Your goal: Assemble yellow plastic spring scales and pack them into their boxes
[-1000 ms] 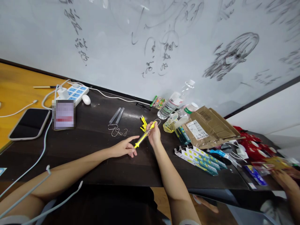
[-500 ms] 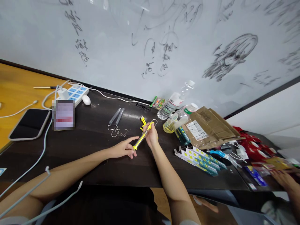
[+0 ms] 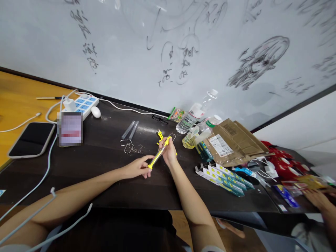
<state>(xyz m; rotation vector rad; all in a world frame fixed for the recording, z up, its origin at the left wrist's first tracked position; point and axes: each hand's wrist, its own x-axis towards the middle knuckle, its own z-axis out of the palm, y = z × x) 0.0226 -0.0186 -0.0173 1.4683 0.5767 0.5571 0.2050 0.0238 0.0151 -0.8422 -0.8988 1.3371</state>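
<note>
Thumb and fingers of the person's right hand (image 3: 169,150) are curled closed around the upper part of a slim clear plastic tube with bright yellow end fittings (image 3: 158,155). The left hand (image 3: 136,168) is half open, its fingertips at the tube's lower yellow end; whether they pinch it or only touch it, cannot tell. Tube is held above a dark brown wood-grain desk (image 3: 105,189). Long axis slants: upper end points away from the body and to the right, lower end back toward the body and left. A thin metal wire hook (image 3: 173,135) juts past the upper end.

Just beyond the right hand, a bright yellow plastic piece (image 3: 160,134), partly hidden. Farther left, two clear straight tubes (image 3: 130,130) side by side; bent silver wires (image 3: 128,147) lie just nearer the person. To the right, a clear plastic water bottle (image 3: 187,123), a brown cardboard parcel (image 3: 236,141) and, nearer the body, green-and-white printed packs (image 3: 223,178). Left side: white power strip with blue sockets (image 3: 85,105), glossy white egg-shaped object (image 3: 96,112), dark-screened phone (image 3: 31,140). Behind the desk, a large whiteboard (image 3: 118,52) carries black marker writing and a drawn head. Far right, another person's hand (image 3: 316,198).
</note>
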